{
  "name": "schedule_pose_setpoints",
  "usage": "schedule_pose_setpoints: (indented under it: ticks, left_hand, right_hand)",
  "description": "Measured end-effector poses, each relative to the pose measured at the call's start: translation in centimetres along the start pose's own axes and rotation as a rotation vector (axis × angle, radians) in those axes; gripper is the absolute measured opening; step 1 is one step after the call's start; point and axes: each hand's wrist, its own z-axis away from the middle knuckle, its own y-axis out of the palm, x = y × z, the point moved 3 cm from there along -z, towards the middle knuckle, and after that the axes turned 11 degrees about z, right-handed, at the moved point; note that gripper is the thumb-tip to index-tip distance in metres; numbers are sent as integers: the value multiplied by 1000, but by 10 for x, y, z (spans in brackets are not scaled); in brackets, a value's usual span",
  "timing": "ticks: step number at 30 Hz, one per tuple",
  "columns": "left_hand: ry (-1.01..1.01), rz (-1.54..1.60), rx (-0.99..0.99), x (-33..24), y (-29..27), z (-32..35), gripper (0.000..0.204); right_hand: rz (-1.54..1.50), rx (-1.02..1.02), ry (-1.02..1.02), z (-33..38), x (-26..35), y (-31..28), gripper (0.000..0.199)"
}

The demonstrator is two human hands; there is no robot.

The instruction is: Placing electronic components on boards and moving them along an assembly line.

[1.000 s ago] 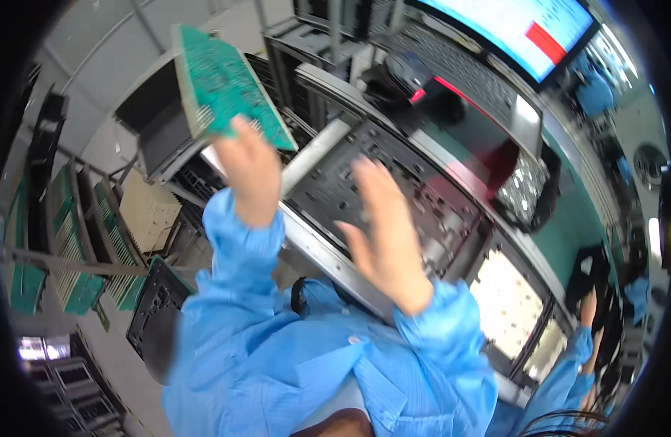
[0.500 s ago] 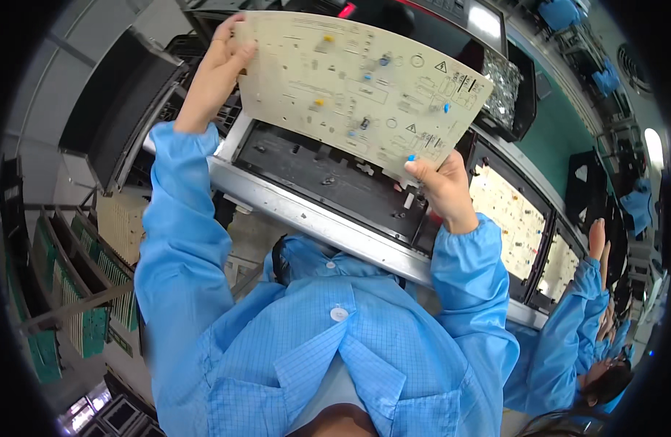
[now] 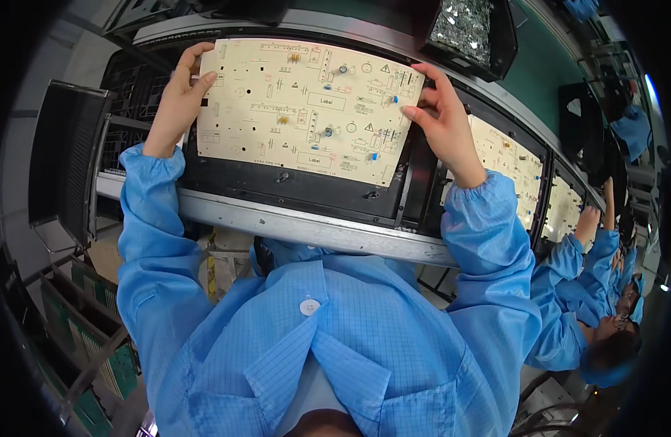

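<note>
A cream printed circuit board (image 3: 299, 109) lies low over a black carrier frame (image 3: 321, 191) in front of me. Small yellow and blue components stand on the printed face. My left hand (image 3: 176, 105) holds its left edge, thumb on top and fingers around the far corner. At the opposite edge, my right hand (image 3: 448, 124) grips the board between thumb and fingers, close to a blue component. Whether the board touches the carrier underneath is hidden.
A silver rail (image 3: 313, 231) borders the line nearest me. To the right, another board (image 3: 504, 164) sits in its own carrier. A black bin of small parts (image 3: 463, 33) stands at the far right. Green boards in racks (image 3: 117, 368) are at lower left. Co-workers in blue sit along the right.
Both hands have brought the circuit board down and nearer to me, from tilted in the air to nearly flat over the carrier. My right hand has shifted from its near corner up the right edge.
</note>
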Motion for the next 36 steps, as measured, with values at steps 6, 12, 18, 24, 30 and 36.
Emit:
schedule_pose_setpoints:
  ticks: [6, 12, 18, 24, 30, 36]
  left_hand:
    - [294, -785, -45, 22, -9, -6, 49]
    - [504, -917, 10, -21, 25, 23, 52]
    - [390, -940, 236, -32, 54, 63, 38]
    - [342, -640, 416, -46, 93, 105, 30]
    - [544, -825, 391, -26, 105, 117, 16]
    - [727, -1000, 382, -22, 113, 107, 10]
  right_hand:
    - [704, -161, -122, 6, -11, 2, 63]
    - [807, -303, -182, 13, 5, -13, 47]
    - [759, -174, -304, -12, -1, -22, 36]
    - [925, -171, -253, -44, -16, -18, 17]
    - [692, -218, 195, -36, -15, -10, 19]
    - [837, -192, -7, -3, -20, -19, 31]
